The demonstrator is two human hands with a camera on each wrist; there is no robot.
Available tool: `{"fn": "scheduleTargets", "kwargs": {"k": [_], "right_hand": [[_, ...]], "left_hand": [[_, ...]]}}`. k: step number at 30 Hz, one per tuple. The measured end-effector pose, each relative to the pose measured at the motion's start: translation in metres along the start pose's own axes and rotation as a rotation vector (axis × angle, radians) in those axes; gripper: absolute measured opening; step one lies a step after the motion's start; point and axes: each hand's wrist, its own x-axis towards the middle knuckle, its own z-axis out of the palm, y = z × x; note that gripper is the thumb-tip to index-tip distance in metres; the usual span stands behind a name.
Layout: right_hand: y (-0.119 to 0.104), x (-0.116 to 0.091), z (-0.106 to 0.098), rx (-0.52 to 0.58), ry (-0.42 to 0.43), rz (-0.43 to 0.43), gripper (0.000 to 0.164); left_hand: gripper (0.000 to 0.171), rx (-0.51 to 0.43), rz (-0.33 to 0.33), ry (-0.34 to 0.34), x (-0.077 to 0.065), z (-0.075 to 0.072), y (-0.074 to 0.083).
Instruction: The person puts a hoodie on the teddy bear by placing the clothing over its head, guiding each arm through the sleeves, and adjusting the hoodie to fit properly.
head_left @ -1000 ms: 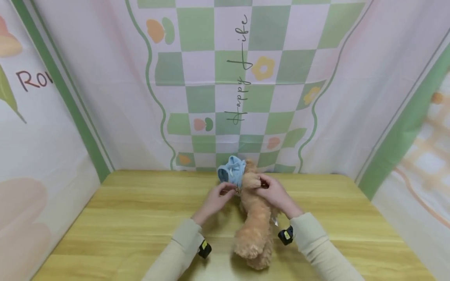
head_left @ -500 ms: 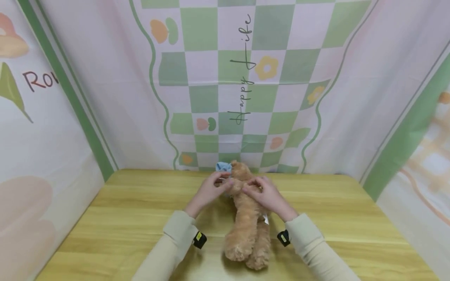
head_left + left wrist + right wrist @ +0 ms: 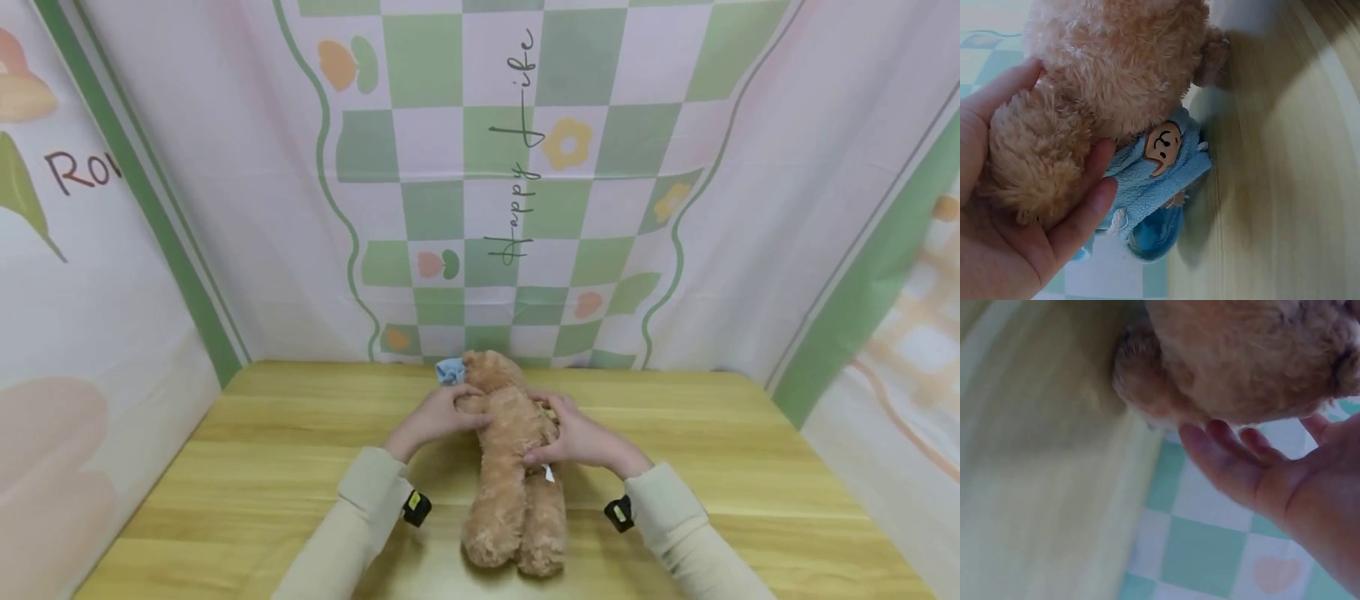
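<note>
A light brown plush bear (image 3: 502,467) lies on the table with its furry back up and its legs toward the person. My left hand (image 3: 442,412) holds its arm on the left side, with thumb and fingers curled round the stubby limb (image 3: 1041,156) in the left wrist view. On the other side my right hand (image 3: 581,433) grips the body, the thumb on the back and the fingers (image 3: 1229,462) against the flank. Beside the head sits a light blue cloth garment (image 3: 1147,175) with a small animal-face patch; how it attaches is hidden.
A white label (image 3: 548,473) sticks out at the bear's right side. The wooden table (image 3: 300,467) meets a checked curtain (image 3: 495,208) at its back edge. Printed curtains also hang at left and right.
The bear has been turned from its side onto its front and shifted left. The blue garment moved left and is now mostly hidden in the head view. Both hands changed their hold.
</note>
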Motion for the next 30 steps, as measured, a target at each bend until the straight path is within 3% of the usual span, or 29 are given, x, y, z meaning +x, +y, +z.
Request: {"fn": "scheduleTargets", "kwargs": {"k": [4,7,12,16,23,27,30], "right_hand": [[0.0,0.001,0.004,0.056,0.02,0.031,0.088],[-0.006,0.002,0.007,0.012,0.095,0.008,0.078],[-0.018,0.003,0.015,-0.145,0.25,-0.013,0.071],[-0.024,0.005,0.025,-0.228,0.331,-0.017,0.067],[-0.03,0.008,0.04,-0.177,0.407,-0.036,0.066],[-0.03,0.01,0.037,-0.101,0.41,-0.072,0.045],[-0.027,0.012,0.028,-0.003,0.41,-0.051,0.029]], "left_hand": [[0.035,-0.082,-0.008,-0.016,0.0,0.002,-0.002],[0.03,-0.12,0.011,-0.005,0.001,0.004,-0.005],[0.026,-0.049,0.072,0.024,0.002,0.009,-0.011],[0.025,-0.015,0.073,0.068,0.002,0.011,-0.015],[0.021,0.007,0.091,0.217,0.009,0.007,-0.005],[0.023,0.07,0.137,0.19,0.012,0.007,0.003],[0.024,0.107,0.162,0.155,0.013,0.011,0.006]]}}
